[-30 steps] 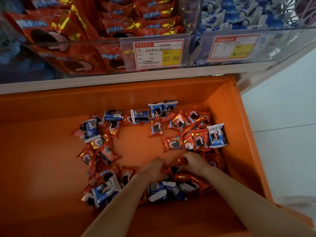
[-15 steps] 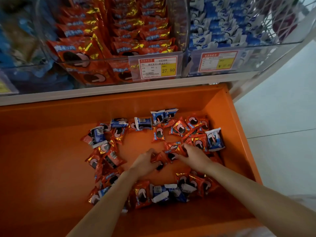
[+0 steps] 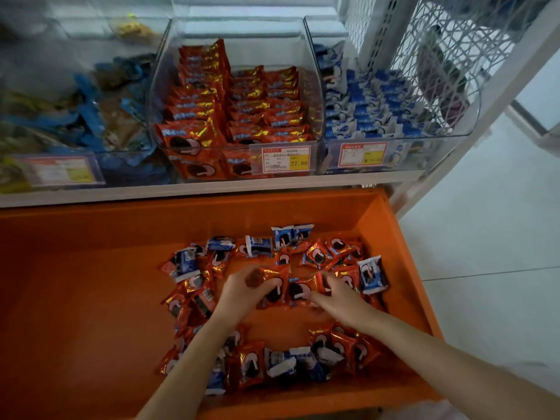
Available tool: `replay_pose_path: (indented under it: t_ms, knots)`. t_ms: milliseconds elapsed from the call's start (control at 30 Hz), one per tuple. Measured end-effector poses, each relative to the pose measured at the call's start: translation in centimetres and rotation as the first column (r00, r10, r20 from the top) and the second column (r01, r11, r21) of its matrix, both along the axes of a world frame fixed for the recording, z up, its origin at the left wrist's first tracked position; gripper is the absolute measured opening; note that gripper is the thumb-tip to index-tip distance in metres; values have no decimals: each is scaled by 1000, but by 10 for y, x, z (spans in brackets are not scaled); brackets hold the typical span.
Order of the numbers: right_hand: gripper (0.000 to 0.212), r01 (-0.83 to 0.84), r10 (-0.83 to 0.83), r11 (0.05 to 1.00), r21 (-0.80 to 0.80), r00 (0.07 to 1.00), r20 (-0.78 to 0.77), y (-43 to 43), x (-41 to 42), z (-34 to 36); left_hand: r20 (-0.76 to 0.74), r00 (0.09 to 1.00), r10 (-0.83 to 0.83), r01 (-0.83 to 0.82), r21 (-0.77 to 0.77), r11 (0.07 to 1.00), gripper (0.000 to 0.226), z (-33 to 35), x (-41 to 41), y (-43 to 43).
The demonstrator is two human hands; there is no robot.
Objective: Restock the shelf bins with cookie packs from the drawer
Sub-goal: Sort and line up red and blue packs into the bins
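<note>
The open orange drawer [image 3: 91, 298] holds several loose red and blue cookie packs in a rough ring. In the middle of the ring my left hand [image 3: 245, 287] grips a red cookie pack [image 3: 277, 287]. Right beside it my right hand [image 3: 336, 294] grips another red pack [image 3: 304, 289]; both packs touch each other just above the drawer floor. Above the drawer, a clear shelf bin [image 3: 315, 86] is stacked with red packs, and the clear bin to its right [image 3: 472, 122] holds blue and white packs.
A third bin at the left [image 3: 75, 116] holds blurred blue and brown packs. Price tags [image 3: 286, 160] hang on the bin fronts. A white wire mesh panel [image 3: 448, 56] closes the shelf's right end. Pale tiled floor [image 3: 485, 253] lies to the right.
Both hands have moved away from me across the drawer and come together, each lifting a red pack. The camera has tilted up, so more of the shelf bins shows.
</note>
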State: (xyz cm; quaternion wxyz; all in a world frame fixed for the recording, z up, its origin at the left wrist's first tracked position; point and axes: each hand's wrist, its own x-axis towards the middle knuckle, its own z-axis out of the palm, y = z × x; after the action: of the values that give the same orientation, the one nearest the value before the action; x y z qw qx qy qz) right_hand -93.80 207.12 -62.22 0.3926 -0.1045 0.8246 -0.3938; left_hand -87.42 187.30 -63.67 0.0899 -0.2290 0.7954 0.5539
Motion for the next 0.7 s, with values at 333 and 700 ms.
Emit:
replay_pose_path:
  t_ms: [333, 700]
  knots:
    - [20, 143, -179, 977, -157, 953, -244, -8, 16, 48, -185, 976, 118, -117, 12, 993, 15, 41, 12, 12]
    - [22, 115, -199, 960, -255, 922, -332, -17, 35, 81, -246, 962, 123, -56, 261, 964, 35, 85, 16, 23]
